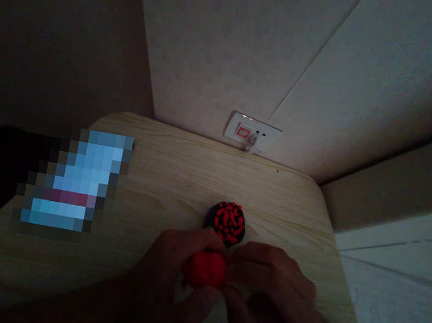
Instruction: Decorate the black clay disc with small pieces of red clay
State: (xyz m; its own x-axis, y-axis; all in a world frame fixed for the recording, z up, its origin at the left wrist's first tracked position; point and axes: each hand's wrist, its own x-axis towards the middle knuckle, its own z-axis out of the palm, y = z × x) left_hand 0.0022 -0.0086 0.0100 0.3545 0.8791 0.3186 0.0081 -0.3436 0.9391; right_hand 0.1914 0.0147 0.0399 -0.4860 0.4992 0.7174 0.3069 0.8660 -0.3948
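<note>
A lump of red clay [205,269] sits between my two hands, low over a pale wooden table [163,174]. My left hand [167,281] curls round the lump from the left and below. My right hand [271,299] pinches the lump's right edge with fingertips together. Just beyond my fingers lies a dark round piece [229,224] covered with several small red clay bits. The room is dim, so fine detail of the fingers is hard to see.
A white wall socket [251,131] with a plug in it sits where the table meets the wall. A blurred blue patch [78,182] covers something on the table's left. The table's right edge drops to a pale surface [407,284].
</note>
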